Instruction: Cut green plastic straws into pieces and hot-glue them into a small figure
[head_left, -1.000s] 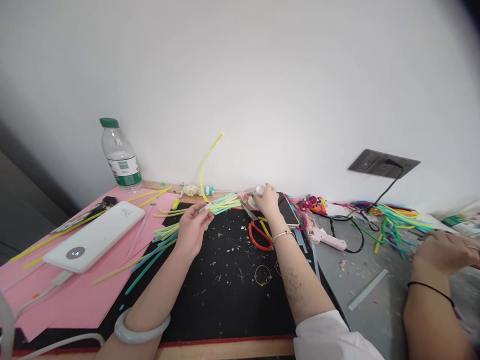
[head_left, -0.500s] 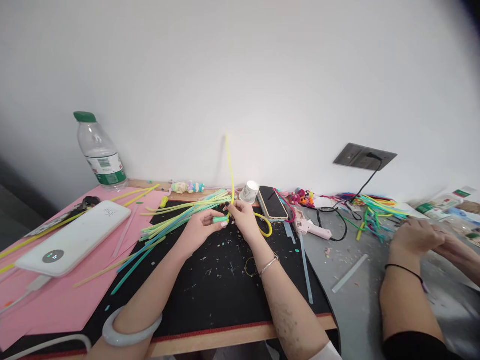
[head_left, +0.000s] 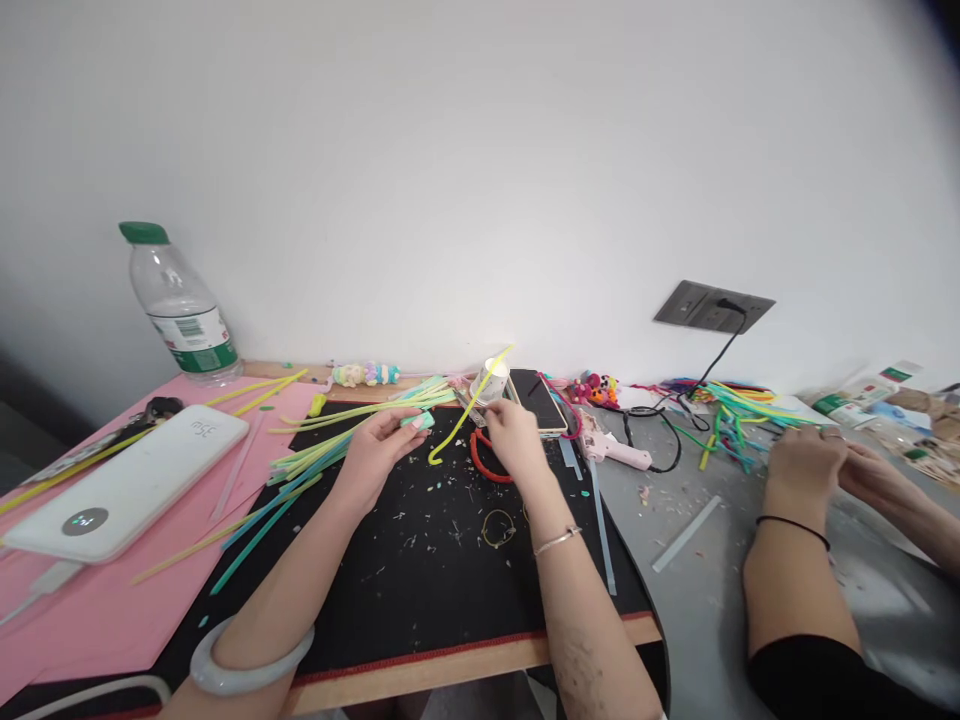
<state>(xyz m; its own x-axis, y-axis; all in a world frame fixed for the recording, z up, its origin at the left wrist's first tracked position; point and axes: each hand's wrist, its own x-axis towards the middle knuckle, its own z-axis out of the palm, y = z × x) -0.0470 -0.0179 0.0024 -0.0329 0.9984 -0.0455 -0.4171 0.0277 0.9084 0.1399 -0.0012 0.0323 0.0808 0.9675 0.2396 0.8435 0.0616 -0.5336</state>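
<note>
My left hand (head_left: pixel 379 445) pinches a small mint-green piece (head_left: pixel 417 420) between thumb and fingertips. My right hand (head_left: pixel 516 437) is closed around the middle of a pair of scissors, whose red handle (head_left: pixel 486 462) shows below the fingers. Metal of the blades shows beyond the fingertips. Between my hands a yellow pipe cleaner (head_left: pixel 459 428) with a hooked lower end slants up past a white paper cup (head_left: pixel 492 379). Left of my left hand, a bundle of yellow, green and blue pipe cleaners (head_left: pixel 319 455) lies across the black mat (head_left: pixel 420 600).
At left, a white power bank (head_left: pixel 135 490) rests on pink sheets (head_left: pixel 180 570), near a bottle (head_left: pixel 184 320). A phone (head_left: pixel 541 400) and a pink glue gun (head_left: pixel 615 450) with a cable lie right. Another person's hands (head_left: pixel 806 470) work at far right. Scraps dot the mat.
My right hand has let go of the yellow pipe cleaner and taken hold of the scissors. The pipe cleaner now slants by the cup. My left hand keeps the green piece.
</note>
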